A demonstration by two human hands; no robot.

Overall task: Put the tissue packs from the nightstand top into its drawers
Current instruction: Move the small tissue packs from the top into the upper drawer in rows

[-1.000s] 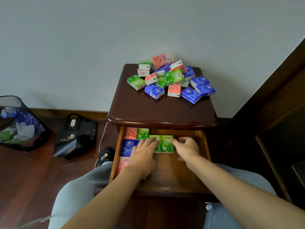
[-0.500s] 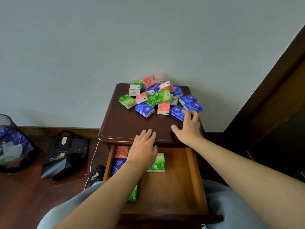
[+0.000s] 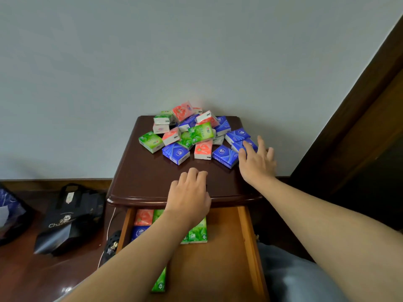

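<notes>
Up top, right hand [image 3: 256,164] grip spread, fingertips on blue tissue pack [image 3: 245,144], left hand [image 3: 189,195] grip loose, empty

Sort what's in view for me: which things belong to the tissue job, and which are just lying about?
Part of the job:
pile of tissue packs on the nightstand top
open drawer, packs inside
left hand, right hand

Lying about:
black bag on the floor
white cable
bin at the left edge

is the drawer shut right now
No, the drawer is pulled out below the nightstand top, with tissue packs lying inside it.
</notes>
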